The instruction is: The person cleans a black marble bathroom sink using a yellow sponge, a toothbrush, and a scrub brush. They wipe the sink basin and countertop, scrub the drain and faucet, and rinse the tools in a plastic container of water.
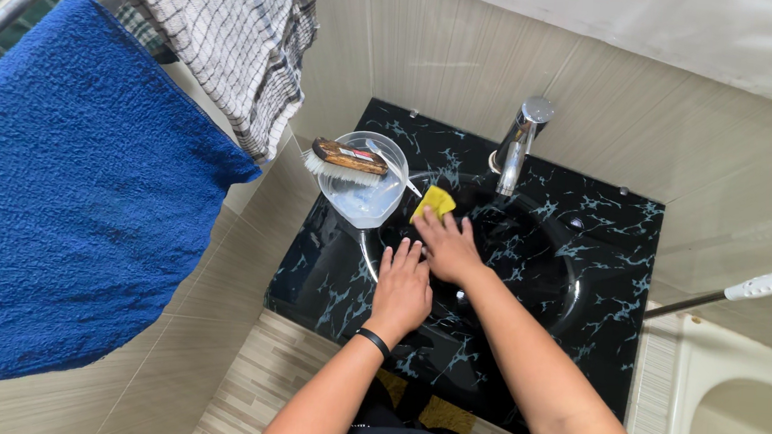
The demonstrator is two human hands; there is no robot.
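Observation:
My right hand (448, 248) presses a yellow sponge (433, 202) against the inner left wall of a black marbled sink (575, 259). Its fingers lie over the sponge's lower part. My left hand (401, 290) rests flat on the sink's near rim, fingers together and pointing away from me, holding nothing; a black band circles its wrist. A chrome tap (518, 145) rises at the back of the basin.
A clear plastic bowl (365, 197) with a wooden scrub brush (346, 162) and a spoon stands on the sink's left corner. A blue towel (66, 201) and a checked cloth (226, 30) hang on a rail at left. A white-handled tool (771, 282) juts in at right.

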